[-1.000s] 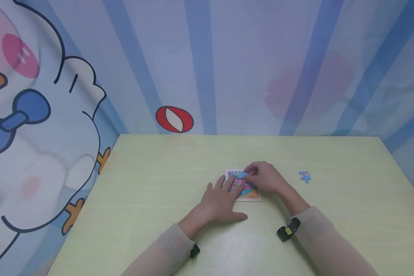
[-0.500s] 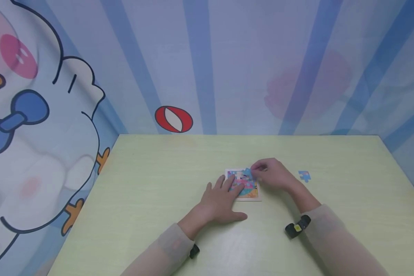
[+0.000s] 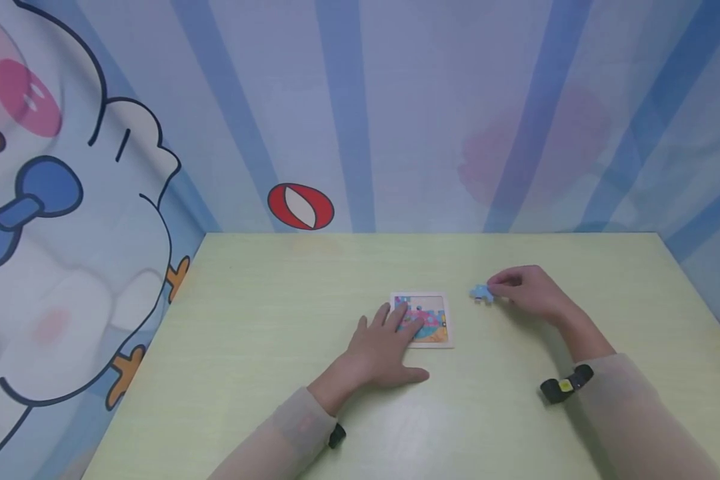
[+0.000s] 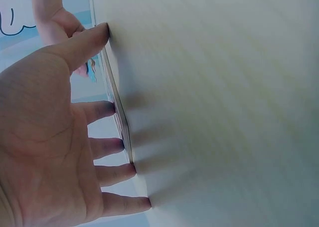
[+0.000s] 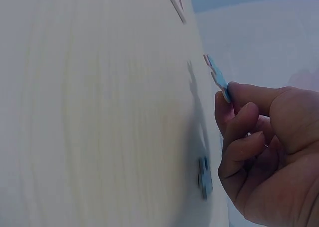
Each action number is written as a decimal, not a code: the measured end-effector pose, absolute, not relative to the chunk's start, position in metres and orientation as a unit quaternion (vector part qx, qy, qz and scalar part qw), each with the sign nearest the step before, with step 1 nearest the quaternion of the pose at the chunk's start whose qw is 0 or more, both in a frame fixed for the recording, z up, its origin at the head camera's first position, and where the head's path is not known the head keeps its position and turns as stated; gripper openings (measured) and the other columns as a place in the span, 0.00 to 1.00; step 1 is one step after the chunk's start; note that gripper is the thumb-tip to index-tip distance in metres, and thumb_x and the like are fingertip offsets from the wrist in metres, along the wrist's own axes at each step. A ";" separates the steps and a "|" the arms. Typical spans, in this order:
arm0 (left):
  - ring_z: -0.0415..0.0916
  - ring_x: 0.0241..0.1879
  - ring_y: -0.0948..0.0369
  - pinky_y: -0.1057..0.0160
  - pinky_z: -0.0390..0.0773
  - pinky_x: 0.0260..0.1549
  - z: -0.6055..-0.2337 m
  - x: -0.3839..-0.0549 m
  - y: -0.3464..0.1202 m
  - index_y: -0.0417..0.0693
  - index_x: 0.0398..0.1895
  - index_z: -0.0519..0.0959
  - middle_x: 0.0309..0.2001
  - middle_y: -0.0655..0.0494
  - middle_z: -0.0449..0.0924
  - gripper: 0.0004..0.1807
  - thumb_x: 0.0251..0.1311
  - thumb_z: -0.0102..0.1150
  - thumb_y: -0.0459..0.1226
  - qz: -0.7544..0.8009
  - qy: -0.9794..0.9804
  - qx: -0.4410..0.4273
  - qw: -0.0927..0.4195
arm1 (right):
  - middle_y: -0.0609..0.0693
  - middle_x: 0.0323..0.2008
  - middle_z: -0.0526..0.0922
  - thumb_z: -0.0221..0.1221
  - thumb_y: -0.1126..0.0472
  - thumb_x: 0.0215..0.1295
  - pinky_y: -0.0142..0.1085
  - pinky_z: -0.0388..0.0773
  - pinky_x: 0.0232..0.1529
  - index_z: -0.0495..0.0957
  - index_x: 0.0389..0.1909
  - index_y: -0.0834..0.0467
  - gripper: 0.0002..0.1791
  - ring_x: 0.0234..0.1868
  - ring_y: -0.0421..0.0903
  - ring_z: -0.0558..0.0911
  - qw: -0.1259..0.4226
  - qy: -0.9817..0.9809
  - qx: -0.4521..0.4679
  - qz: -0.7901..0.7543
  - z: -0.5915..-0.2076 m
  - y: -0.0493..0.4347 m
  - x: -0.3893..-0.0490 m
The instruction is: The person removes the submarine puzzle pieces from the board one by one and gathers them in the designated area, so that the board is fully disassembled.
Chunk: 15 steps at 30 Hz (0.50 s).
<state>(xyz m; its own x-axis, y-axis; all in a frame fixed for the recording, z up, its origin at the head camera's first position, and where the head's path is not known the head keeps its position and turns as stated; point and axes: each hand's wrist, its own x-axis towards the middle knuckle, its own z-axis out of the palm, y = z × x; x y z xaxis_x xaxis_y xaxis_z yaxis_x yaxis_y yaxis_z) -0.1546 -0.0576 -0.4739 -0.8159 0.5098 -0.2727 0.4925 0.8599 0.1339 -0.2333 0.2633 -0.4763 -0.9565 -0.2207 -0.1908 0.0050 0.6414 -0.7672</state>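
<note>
A small white-framed jigsaw puzzle [image 3: 449, 327] lies on the table with a colourful picture in it. A pale gap shows in the upper part of that picture. My left hand [image 3: 384, 352] rests with spread, straight fingers over the puzzle's left side, the thumb stretched out on the table. To the right of the puzzle, my right hand [image 3: 531, 293] pinches a blue jigsaw piece [image 3: 481, 293] between thumb and forefinger, held above the table. In the right wrist view another blue jigsaw piece [image 5: 205, 178] lies on the table below that hand; the head view hides it.
The pale wooden table [image 3: 264, 300] ends at a blue striped backdrop [image 3: 396, 120]. A cartoon figure [image 3: 48, 280] is printed on the left side of the backdrop. Black bands [image 3: 567, 385] circle both wrists.
My right hand has lifted the blue jigsaw piece out of the puzzle's upper part and carried it right, leaving a gap there. My left hand has stayed in place.
</note>
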 end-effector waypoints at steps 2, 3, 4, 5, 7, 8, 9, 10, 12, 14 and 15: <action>0.43 0.81 0.44 0.32 0.57 0.70 -0.474 -0.155 -0.058 0.68 0.85 0.52 0.84 0.52 0.43 0.52 0.61 0.55 0.72 0.029 0.953 0.263 0.150 | 0.61 0.51 0.84 0.62 0.52 0.75 0.40 0.80 0.38 0.83 0.57 0.64 0.21 0.41 0.50 0.80 0.135 0.895 -0.055 -0.422 -0.476 0.273 -0.232; 0.43 0.81 0.44 0.32 0.57 0.70 -0.474 -0.155 -0.058 0.68 0.85 0.52 0.84 0.52 0.43 0.52 0.61 0.55 0.72 0.030 0.953 0.263 0.150 | 0.61 0.52 0.84 0.62 0.52 0.76 0.41 0.79 0.37 0.83 0.58 0.64 0.21 0.40 0.51 0.80 0.134 0.895 -0.053 -0.423 -0.476 0.277 -0.232; 0.43 0.81 0.44 0.32 0.57 0.70 -0.474 -0.155 -0.058 0.68 0.85 0.52 0.84 0.52 0.43 0.52 0.61 0.55 0.72 0.030 0.953 0.263 0.150 | 0.62 0.52 0.84 0.62 0.52 0.76 0.41 0.79 0.37 0.82 0.58 0.65 0.22 0.40 0.51 0.80 0.136 0.894 -0.050 -0.424 -0.476 0.281 -0.232; 0.43 0.81 0.44 0.32 0.57 0.70 -0.474 -0.154 -0.058 0.68 0.85 0.52 0.84 0.52 0.43 0.52 0.61 0.55 0.72 0.031 0.953 0.262 0.150 | 0.62 0.51 0.84 0.61 0.52 0.76 0.41 0.79 0.37 0.82 0.59 0.65 0.22 0.40 0.50 0.80 0.138 0.894 -0.049 -0.422 -0.477 0.284 -0.231; 0.43 0.81 0.44 0.32 0.56 0.70 -0.474 -0.154 -0.057 0.67 0.85 0.52 0.84 0.52 0.43 0.52 0.61 0.56 0.72 0.033 0.953 0.262 0.152 | 0.61 0.51 0.84 0.61 0.52 0.76 0.41 0.78 0.37 0.81 0.59 0.66 0.22 0.39 0.50 0.80 0.141 0.897 -0.049 -0.417 -0.478 0.288 -0.231; 0.43 0.81 0.44 0.32 0.56 0.70 -0.473 -0.154 -0.057 0.67 0.85 0.52 0.84 0.52 0.43 0.52 0.61 0.56 0.72 0.033 0.953 0.261 0.153 | 0.61 0.50 0.84 0.61 0.52 0.76 0.41 0.77 0.37 0.81 0.59 0.66 0.22 0.38 0.50 0.80 0.141 0.898 -0.049 -0.414 -0.479 0.290 -0.231; 0.43 0.81 0.44 0.32 0.56 0.70 -0.473 -0.154 -0.057 0.67 0.85 0.52 0.84 0.52 0.43 0.52 0.61 0.56 0.72 0.034 0.952 0.261 0.154 | 0.61 0.50 0.85 0.61 0.53 0.76 0.41 0.77 0.37 0.82 0.59 0.66 0.22 0.39 0.49 0.80 0.140 0.900 -0.050 -0.409 -0.480 0.291 -0.230; 0.43 0.81 0.44 0.32 0.56 0.71 -0.473 -0.154 -0.057 0.67 0.85 0.52 0.84 0.52 0.43 0.52 0.61 0.56 0.72 0.034 0.952 0.261 0.154 | 0.60 0.50 0.85 0.61 0.54 0.76 0.41 0.77 0.37 0.82 0.58 0.66 0.21 0.39 0.49 0.80 0.140 0.901 -0.052 -0.407 -0.481 0.292 -0.230; 0.42 0.81 0.44 0.32 0.56 0.71 -0.474 -0.154 -0.057 0.67 0.85 0.52 0.84 0.52 0.43 0.52 0.61 0.56 0.72 0.034 0.952 0.261 0.155 | 0.60 0.49 0.85 0.61 0.55 0.76 0.40 0.77 0.37 0.83 0.57 0.66 0.20 0.39 0.49 0.80 0.134 0.904 -0.057 -0.402 -0.482 0.293 -0.230; 0.42 0.81 0.44 0.32 0.56 0.71 -0.474 -0.154 -0.057 0.68 0.85 0.52 0.84 0.52 0.43 0.52 0.61 0.56 0.72 0.033 0.953 0.260 0.154 | 0.59 0.48 0.86 0.62 0.56 0.75 0.40 0.78 0.37 0.84 0.55 0.66 0.18 0.39 0.49 0.80 0.128 0.906 -0.062 -0.400 -0.483 0.292 -0.230; 0.42 0.81 0.44 0.32 0.56 0.71 -0.474 -0.154 -0.057 0.68 0.85 0.52 0.84 0.53 0.43 0.52 0.61 0.56 0.72 0.032 0.953 0.260 0.154 | 0.59 0.48 0.86 0.63 0.56 0.74 0.39 0.78 0.37 0.85 0.54 0.66 0.18 0.39 0.49 0.80 0.124 0.907 -0.064 -0.398 -0.484 0.291 -0.230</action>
